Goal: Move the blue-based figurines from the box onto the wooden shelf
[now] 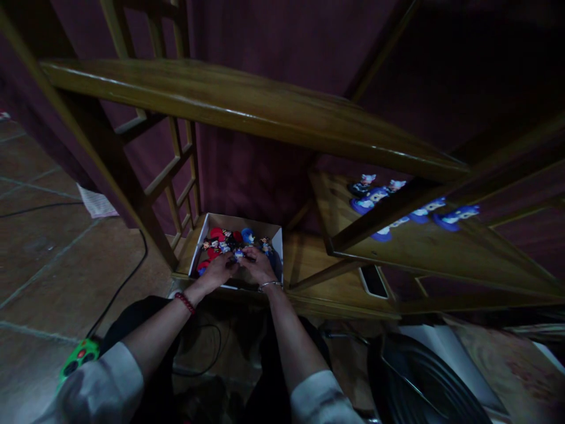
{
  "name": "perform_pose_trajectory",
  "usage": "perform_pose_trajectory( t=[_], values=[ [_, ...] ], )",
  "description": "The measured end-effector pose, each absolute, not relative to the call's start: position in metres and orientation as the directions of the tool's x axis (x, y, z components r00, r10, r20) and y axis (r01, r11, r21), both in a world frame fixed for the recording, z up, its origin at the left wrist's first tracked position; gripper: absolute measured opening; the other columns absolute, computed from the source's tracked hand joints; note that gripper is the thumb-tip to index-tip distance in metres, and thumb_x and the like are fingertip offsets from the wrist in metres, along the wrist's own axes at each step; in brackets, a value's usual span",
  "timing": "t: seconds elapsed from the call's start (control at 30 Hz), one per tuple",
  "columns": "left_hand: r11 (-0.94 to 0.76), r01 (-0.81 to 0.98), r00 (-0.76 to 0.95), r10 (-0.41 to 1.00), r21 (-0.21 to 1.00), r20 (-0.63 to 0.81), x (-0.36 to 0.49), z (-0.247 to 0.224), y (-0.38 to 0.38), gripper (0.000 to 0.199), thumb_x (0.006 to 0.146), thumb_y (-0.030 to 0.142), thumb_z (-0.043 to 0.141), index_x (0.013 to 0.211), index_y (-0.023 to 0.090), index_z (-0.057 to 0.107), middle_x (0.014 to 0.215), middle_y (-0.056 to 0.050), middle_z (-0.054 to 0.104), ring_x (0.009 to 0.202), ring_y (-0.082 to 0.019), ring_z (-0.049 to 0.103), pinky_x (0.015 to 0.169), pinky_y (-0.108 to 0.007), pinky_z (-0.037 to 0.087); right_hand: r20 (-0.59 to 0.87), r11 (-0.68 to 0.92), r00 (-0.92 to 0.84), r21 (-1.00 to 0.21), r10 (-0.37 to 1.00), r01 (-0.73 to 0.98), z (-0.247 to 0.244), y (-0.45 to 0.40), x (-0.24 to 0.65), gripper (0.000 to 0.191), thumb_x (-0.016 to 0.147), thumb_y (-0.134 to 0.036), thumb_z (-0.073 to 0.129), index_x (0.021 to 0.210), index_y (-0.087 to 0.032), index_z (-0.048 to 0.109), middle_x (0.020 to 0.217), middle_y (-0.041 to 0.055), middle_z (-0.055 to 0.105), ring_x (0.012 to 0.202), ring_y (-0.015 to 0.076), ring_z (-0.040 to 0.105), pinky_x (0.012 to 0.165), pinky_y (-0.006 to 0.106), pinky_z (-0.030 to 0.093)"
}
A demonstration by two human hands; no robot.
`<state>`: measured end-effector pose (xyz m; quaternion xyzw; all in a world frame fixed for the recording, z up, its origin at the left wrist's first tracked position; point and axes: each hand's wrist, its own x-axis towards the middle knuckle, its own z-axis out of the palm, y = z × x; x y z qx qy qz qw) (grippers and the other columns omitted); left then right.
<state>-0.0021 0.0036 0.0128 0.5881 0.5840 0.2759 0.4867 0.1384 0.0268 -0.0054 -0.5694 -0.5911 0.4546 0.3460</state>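
Note:
Both my hands reach into a shallow white cardboard box (279, 235) on the low wooden shelf. Between them is a small blue-and-white figurine (239, 254). My right hand (259, 266) has its fingers closed on the figurine from the right. My left hand (219, 271) meets it from the left, its fingers bent and partly hidden. Around my fingers the box holds several small figurines with red, blue and dark parts, among them a red one (216, 233) and a blue one (248, 235).
A wooden beam (247, 112) crosses above the box. On the raised shelf (424, 253) to the right stand several blue-and-white figurines (369, 200). A phone-like dark object (374, 281) lies on the low shelf. A black chair (419, 383) is at lower right, a green object (79, 356) at lower left.

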Motion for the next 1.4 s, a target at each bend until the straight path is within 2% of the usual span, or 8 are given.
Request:
perform_pose_trajectory(
  t=[0.13, 0.3, 0.5, 0.63, 0.83, 0.97, 1.13, 1.4],
  values=[
    [0.094, 0.626, 0.108, 0.973, 0.774, -0.205, -0.017, 0.021, 0.009, 0.027, 0.072, 0.021, 0.048, 0.096, 0.018, 0.059, 0.079, -0.003, 0.064, 0.076, -0.014, 0.057, 0.068, -0.022, 0.042, -0.095, -0.093, 0.012, -0.924, 0.995, 0.371, -0.001, 0.029, 0.144, 0.031, 0.066, -0.028, 0.055, 0.096, -0.02, 0.056, 0.084, 0.001, 0.063, 0.079, 0.0136, 0.058, 0.075, 0.028, 0.045],
    [0.185, 0.775, -0.053, 0.972, 0.604, -0.23, -0.035, 0.026, 0.015, 0.028, 0.074, 0.02, 0.044, 0.098, 0.017, 0.058, 0.09, -0.005, 0.064, 0.082, -0.014, 0.058, 0.073, -0.021, 0.041, -0.117, -0.139, 0.077, -0.888, 0.99, 0.439, 0.002, 0.029, 0.153, 0.035, 0.069, -0.032, 0.051, 0.102, -0.023, 0.056, 0.081, -0.0003, 0.062, 0.074, 0.0132, 0.058, 0.072, 0.027, 0.046],
    [0.129, 0.838, -0.005, 0.973, 0.53, -0.229, -0.038, 0.025, 0.014, 0.03, 0.075, 0.021, 0.04, 0.099, 0.018, 0.057, 0.092, -0.005, 0.063, 0.082, -0.015, 0.058, 0.072, -0.021, 0.042, -0.107, -0.151, 0.116, -0.857, 0.987, 0.492, 0.002, 0.029, 0.161, 0.032, 0.068, -0.031, 0.053, 0.099, -0.025, 0.058, 0.088, -0.0002, 0.062, 0.081, 0.0136, 0.057, 0.075, 0.026, 0.045],
    [0.053, 0.877, 0.011, 0.991, 0.478, -0.132, -0.032, 0.019, 0.013, 0.03, 0.076, 0.023, 0.039, 0.099, 0.02, 0.058, 0.093, -0.006, 0.063, 0.085, -0.017, 0.058, 0.073, -0.023, 0.042, -0.119, -0.187, 0.167, -0.853, 0.979, 0.487, -0.001, 0.03, 0.166, 0.033, 0.067, -0.033, 0.053, 0.098, -0.023, 0.058, 0.092, 0.0008, 0.061, 0.085, 0.0146, 0.056, 0.077, 0.028, 0.045],
    [-0.01, 0.885, 0.048, 0.996, 0.466, -0.069, -0.02, 0.023, 0.011, 0.028, 0.077, 0.022, 0.039, 0.097, 0.02, 0.058, 0.091, -0.006, 0.063, 0.085, -0.017, 0.058, 0.077, -0.024, 0.04, -0.106, -0.2, 0.222, -0.865, 0.969, 0.46, -0.003, 0.031, 0.173, 0.032, 0.066, -0.031, 0.054, 0.096, -0.021, 0.057, 0.093, 0.0014, 0.06, 0.088, 0.015, 0.055, 0.08, 0.028, 0.044],
    [-0.028, 0.87, 0.094, 0.989, 0.492, -0.111, -0.008, 0.024, 0.01, 0.028, 0.079, 0.023, 0.038, 0.099, 0.021, 0.057, 0.092, -0.004, 0.064, 0.085, -0.016, 0.058, 0.076, -0.024, 0.041, -0.09, -0.187, 0.229, -0.874, 0.969, 0.448, -0.005, 0.032, 0.176, 0.03, 0.065, -0.029, 0.053, 0.094, -0.021, 0.058, 0.092, 0.001, 0.061, 0.086, 0.0147, 0.056, 0.077, 0.027, 0.044],
    [-0.135, 0.819, 0.239, 0.964, 0.557, -0.118, 0.014, 0.018, 0.007, 0.029, 0.078, 0.02, 0.039, 0.102, 0.019, 0.055, 0.093, -0.004, 0.063, 0.085, -0.015, 0.057, 0.075, -0.024, 0.041, -0.049, -0.166, 0.264, -0.881, 0.963, 0.442, -0.004, 0.033, 0.18, 0.03, 0.067, -0.03, 0.052, 0.096, -0.022, 0.057, 0.089, 0.0005, 0.062, 0.081, 0.0143, 0.057, 0.074, 0.027, 0.045],
    [-0.189, 0.852, 0.3, 0.94, 0.489, -0.16, 0.049, 0.011, 0.004, 0.023, 0.076, 0.018, 0.042, 0.094, 0.014, 0.056, 0.094, -0.01, 0.059, 0.09, -0.018, 0.055, 0.079, -0.027, 0.04, 0.008, -0.145, 0.286, -0.847, 0.958, 0.511, -0.004, 0.03, 0.185, 0.028, 0.07, -0.026, 0.049, 0.097, -0.024, 0.056, 0.085, -0.0002, 0.062, 0.076, 0.0133, 0.058, 0.069, 0.026, 0.048]
  ],
)
